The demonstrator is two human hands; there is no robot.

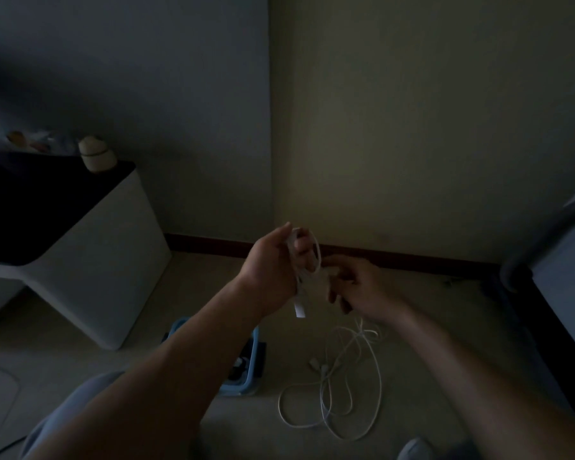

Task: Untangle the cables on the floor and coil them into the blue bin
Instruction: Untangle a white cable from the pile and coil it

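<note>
Dim room corner, pale floor (445, 327). Blue bin (246, 376) sits low centre, partly hidden by the left forearm. Above the bin, the left hand (273, 260) grips several loops of white cable (318, 257), one end dangling. Just right of that, the right hand (362, 287) has its fingers curled, pinching the strand. The cable's remaining length lies tangled on the floor right of the bin. White desk (97, 260) stands left of the bin.

Bin (253, 356) on floor (429, 327); cable tangle (327, 380) just right of it; table (97, 260) left, against wall (180, 127).
</note>
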